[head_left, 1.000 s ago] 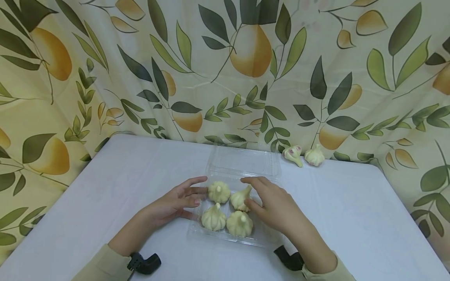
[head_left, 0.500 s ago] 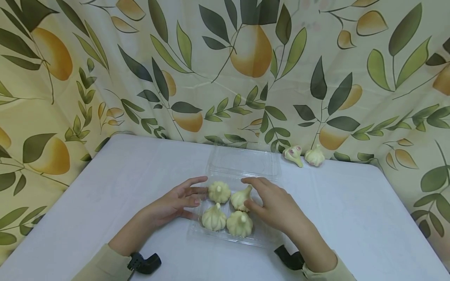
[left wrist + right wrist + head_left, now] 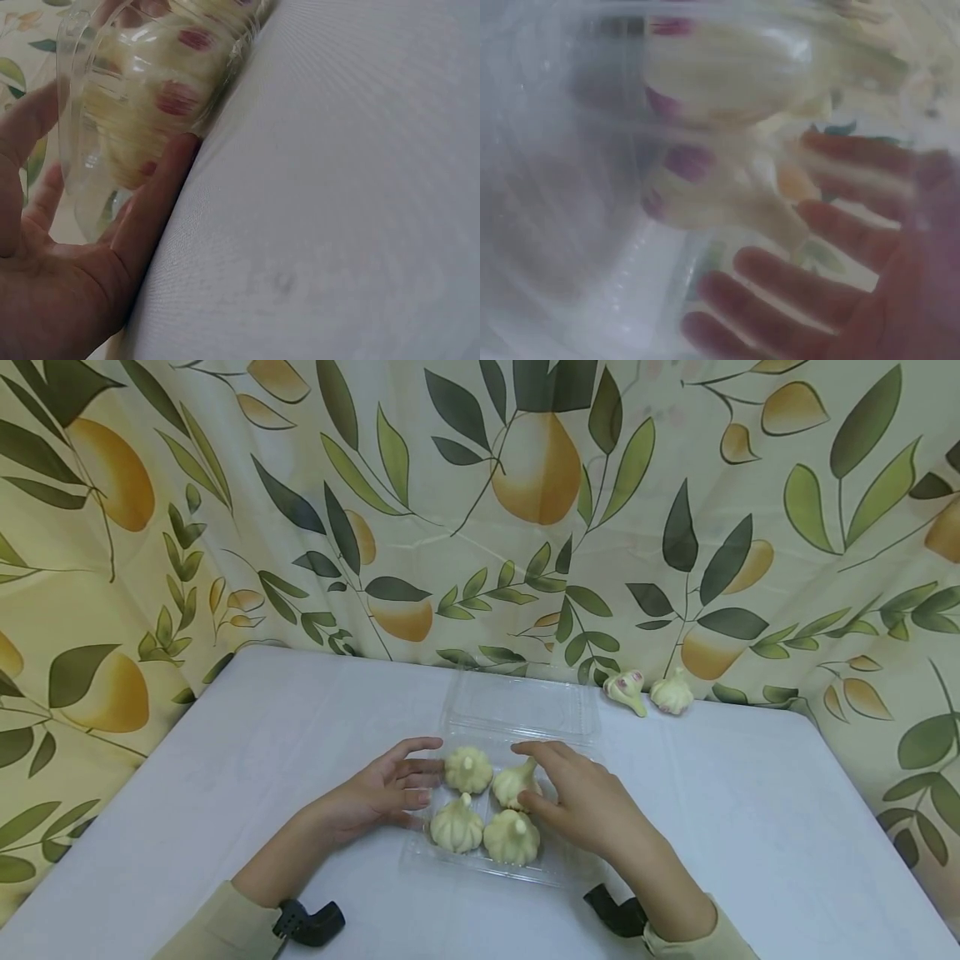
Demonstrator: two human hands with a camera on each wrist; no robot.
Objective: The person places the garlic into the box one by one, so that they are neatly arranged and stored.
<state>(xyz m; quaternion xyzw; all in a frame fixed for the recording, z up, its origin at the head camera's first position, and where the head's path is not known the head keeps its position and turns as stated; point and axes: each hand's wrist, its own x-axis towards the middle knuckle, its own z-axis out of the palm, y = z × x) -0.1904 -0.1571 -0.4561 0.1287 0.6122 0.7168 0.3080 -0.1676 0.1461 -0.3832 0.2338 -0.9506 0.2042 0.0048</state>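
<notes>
Several pale garlic bulbs (image 3: 456, 823) sit in the base of a clear plastic clamshell box (image 3: 491, 872), stems mostly upward. The back right garlic bulb (image 3: 513, 785) leans, its stem toward the upper right. At the box's left side my left hand (image 3: 375, 789) rests with spread fingers; in the left wrist view those fingers (image 3: 154, 202) lie along the clear wall, purple-marked garlic behind it. My right hand (image 3: 592, 797) hovers over the box's right side, thumb by the leaning bulb. The right wrist view, hazy through plastic, shows its fingers (image 3: 780, 285) extended and apart near a garlic stem.
The box's hinged lid (image 3: 521, 706) lies back, behind the base. Two more garlic bulbs (image 3: 671, 693) rest at the table's back edge, right of the lid. White cloth covers the table (image 3: 300, 718), and a fruit-patterned curtain (image 3: 480, 510) hangs behind.
My right hand has shifted slightly left, its thumb closer over the leaning bulb. The left hand and the box stay almost where they were.
</notes>
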